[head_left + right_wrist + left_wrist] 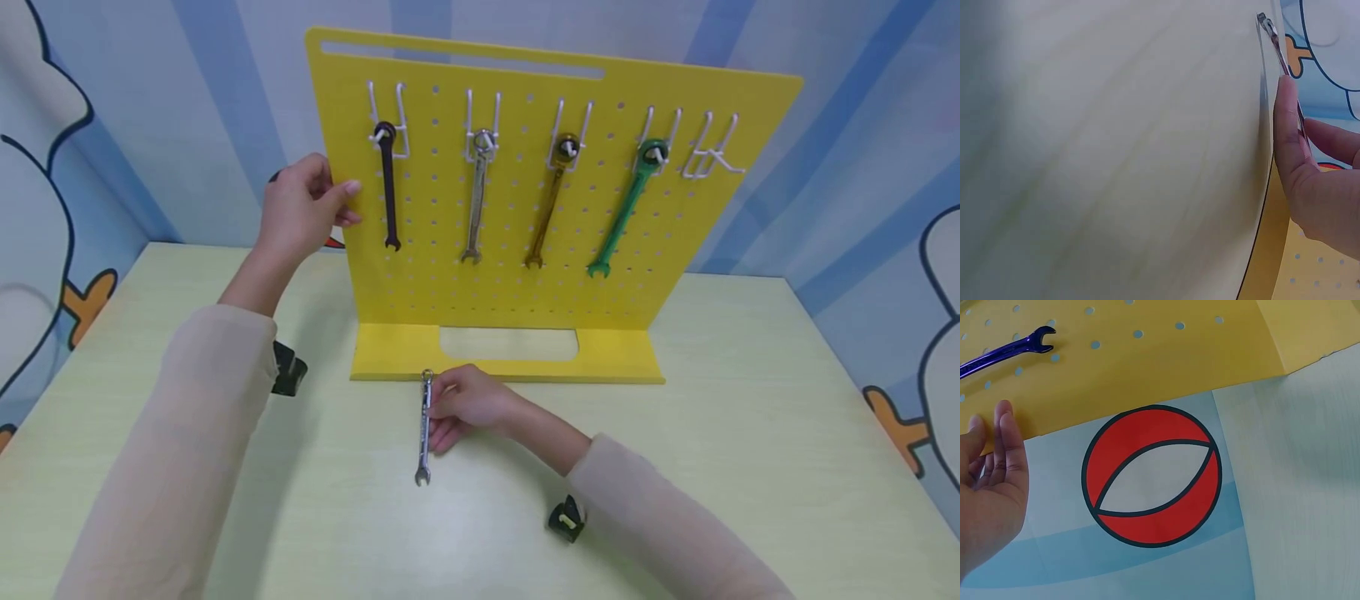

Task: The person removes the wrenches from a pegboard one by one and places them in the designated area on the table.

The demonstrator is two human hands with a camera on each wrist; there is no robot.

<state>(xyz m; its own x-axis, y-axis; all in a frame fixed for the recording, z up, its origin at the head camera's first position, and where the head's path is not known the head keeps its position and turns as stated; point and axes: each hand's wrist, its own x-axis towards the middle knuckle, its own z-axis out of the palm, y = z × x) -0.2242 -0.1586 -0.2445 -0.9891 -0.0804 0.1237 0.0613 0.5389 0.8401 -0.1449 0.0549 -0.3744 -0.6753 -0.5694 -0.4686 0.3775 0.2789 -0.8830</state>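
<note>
Right fingers (448, 435): I pinch a wrench (424, 429) over the desk (750, 400), its ring end hidden in right wrist view.
Left fingers (1014, 450): gripping my board (510, 287) by its edge, partly hidden.
Red disc (1152, 476): whole only in left wrist view.

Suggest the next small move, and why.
Probably lift the silver wrench pinched in the right hand toward the rightmost hook: it alone is bare, the wrench is down near the table, and the left hand grips the pegboard.

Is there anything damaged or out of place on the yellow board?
Nothing plainly stands out. The green wrench looks slanted, but the right edge of the yellow board slants likewise, so it is probably perspective. The rightmost hook holds no wrench, unlike the other four.
</note>
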